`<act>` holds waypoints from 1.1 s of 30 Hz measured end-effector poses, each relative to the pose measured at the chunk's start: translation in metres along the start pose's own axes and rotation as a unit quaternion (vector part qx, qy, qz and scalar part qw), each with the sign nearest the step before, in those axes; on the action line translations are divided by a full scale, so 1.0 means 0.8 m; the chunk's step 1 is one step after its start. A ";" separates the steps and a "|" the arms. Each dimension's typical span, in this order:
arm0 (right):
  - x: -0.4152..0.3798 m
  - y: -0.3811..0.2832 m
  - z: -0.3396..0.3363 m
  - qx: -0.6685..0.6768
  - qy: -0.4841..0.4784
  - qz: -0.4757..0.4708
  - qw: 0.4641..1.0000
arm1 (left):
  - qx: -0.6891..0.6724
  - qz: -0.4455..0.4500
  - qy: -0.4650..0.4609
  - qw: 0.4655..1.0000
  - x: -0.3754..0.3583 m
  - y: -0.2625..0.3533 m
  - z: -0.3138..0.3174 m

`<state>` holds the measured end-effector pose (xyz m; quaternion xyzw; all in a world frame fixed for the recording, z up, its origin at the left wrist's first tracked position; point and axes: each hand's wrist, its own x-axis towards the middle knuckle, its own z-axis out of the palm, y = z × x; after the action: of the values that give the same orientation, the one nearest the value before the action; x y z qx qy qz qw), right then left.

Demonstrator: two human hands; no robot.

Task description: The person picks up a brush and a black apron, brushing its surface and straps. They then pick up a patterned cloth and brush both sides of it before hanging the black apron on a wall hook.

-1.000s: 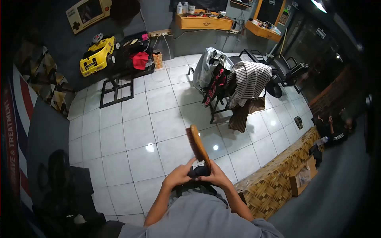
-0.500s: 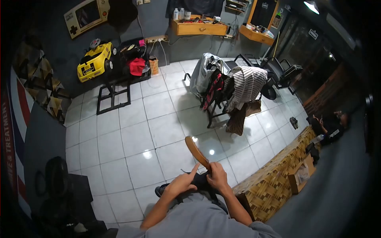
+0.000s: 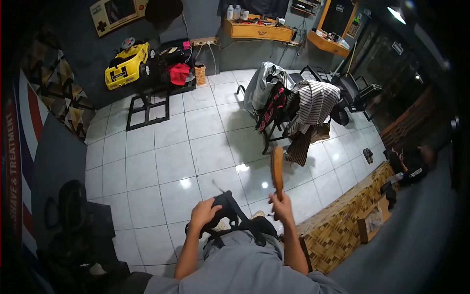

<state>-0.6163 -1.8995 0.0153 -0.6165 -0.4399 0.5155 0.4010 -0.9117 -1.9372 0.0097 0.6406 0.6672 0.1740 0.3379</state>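
Note:
Upright in my right hand point(image 3: 281, 208) is a brown wooden brush point(image 3: 277, 171); my fingers close around its handle, and its bristles face left. At the front of my waist, my left hand point(image 3: 203, 214) grips a black strapped fabric item point(image 3: 226, 208), possibly a waist bag, which I cannot identify for certain. Its straps run across my lap, and a thin end sticks up beyond it. The two hands are apart, with the brush well clear of the fabric. My left fingertips are partly hidden against the black cloth.
Ahead stands a chair draped with a striped cloth point(image 3: 317, 100). A black metal frame point(image 3: 148, 111) lies on the tiles near a yellow toy car point(image 3: 128, 66). To my right runs a woven bench point(image 3: 333, 237) with a cardboard box point(image 3: 373, 220); a person point(image 3: 413, 164) sits farther along.
My hands have moved apart. The right hand has swung the brush rightward and more upright, while the left has moved left and now grips the black fabric item. The view has shifted slightly.

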 end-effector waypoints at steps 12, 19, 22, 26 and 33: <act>-0.031 0.009 0.059 -0.090 -0.183 -0.006 0.979 | -0.039 -0.025 0.174 0.984 0.048 0.045 -0.059; -0.006 -0.026 0.003 -0.042 -0.228 -0.083 0.969 | -0.055 0.080 0.188 0.977 0.052 0.110 -0.067; 0.020 0.009 -0.005 -0.198 -0.084 -0.151 0.965 | -0.021 0.032 0.210 0.977 0.072 0.139 -0.060; 0.041 0.039 -0.031 -0.049 -0.100 0.028 0.993 | -0.036 0.047 0.227 0.972 0.097 0.179 -0.070; 0.071 0.010 -0.056 -0.073 -0.108 -0.042 0.991 | -0.069 0.092 0.208 0.971 0.133 0.238 -0.071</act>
<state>-0.5663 -1.8498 -0.0019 -0.5656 -0.5428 0.5283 0.3263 -0.8045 -1.7998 0.1526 0.6240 0.6474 0.3796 0.2178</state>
